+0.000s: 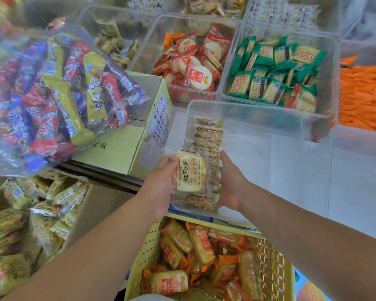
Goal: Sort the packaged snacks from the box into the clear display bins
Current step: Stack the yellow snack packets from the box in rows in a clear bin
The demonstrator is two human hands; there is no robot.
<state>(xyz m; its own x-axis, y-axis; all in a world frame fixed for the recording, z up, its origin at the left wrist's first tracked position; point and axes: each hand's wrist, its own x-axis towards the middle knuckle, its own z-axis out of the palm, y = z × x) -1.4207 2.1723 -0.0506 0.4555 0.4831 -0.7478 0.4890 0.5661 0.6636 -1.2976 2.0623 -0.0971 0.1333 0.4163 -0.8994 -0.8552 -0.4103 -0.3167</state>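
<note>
fingers [172, 161] of left hand [161, 185] curl round left edge of cream snack pack [189, 170], gripping it. right hand [228, 181] presses row of packs [208, 148] from right, fingers closed against it. pack sits between both hands, atop row, over near end of clear bin [258, 118]. cardboard box [122, 146] just left.
</note>
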